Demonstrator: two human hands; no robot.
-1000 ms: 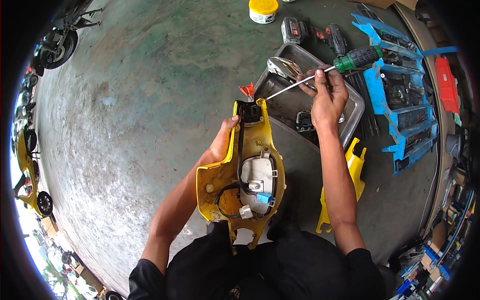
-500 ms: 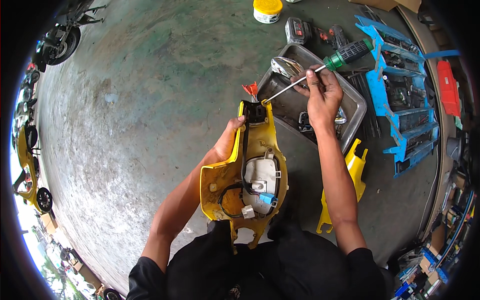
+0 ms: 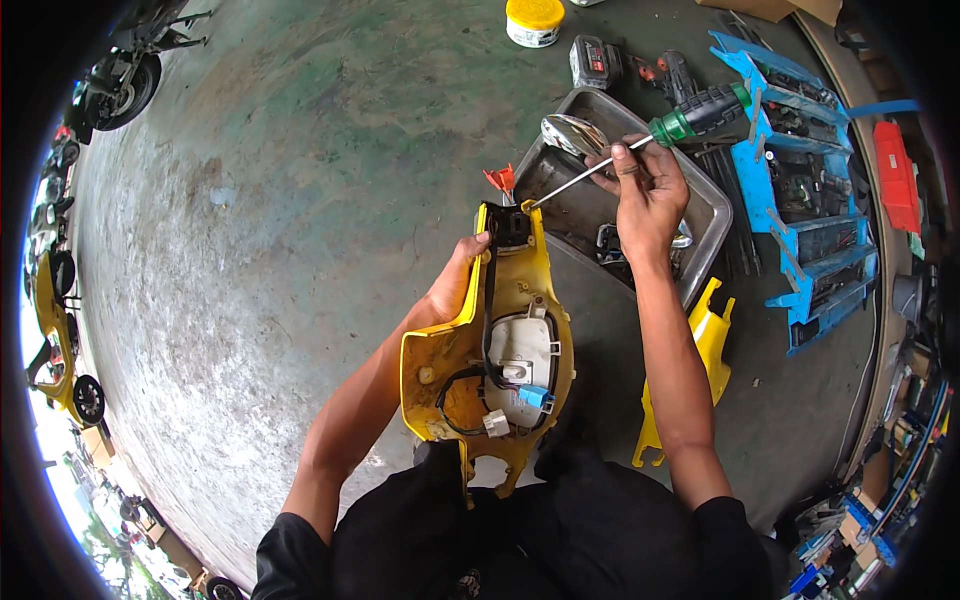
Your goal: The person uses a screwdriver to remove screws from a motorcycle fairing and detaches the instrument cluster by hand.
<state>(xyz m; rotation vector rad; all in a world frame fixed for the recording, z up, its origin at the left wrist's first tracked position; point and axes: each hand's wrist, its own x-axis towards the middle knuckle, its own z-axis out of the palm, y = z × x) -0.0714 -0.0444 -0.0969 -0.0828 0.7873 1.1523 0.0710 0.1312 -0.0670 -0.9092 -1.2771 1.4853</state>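
A yellow plastic motorcycle cover lies inner side up over my lap. Inside it sit the white back of a gauge unit, a blue connector, a white connector and dark wiring. My left hand is closed on the cover's upper left edge, beside a black part and an orange piece. With pinched fingers, my right hand holds a green-and-black screwdriver by its shaft near the handle. The tip meets the cover's upper right corner.
Under my right hand, a grey metal tray holds a mirror-like chrome part and other parts. A blue fold-out toolbox stands to the right. Another yellow panel lies by my right forearm. A yellow-lidded tub and battery pack stand beyond.
The screwdriver's handle has turned and shifted very slightly to the right, with its tip still at the cover's corner. My left hand and the cover look almost unmoved.
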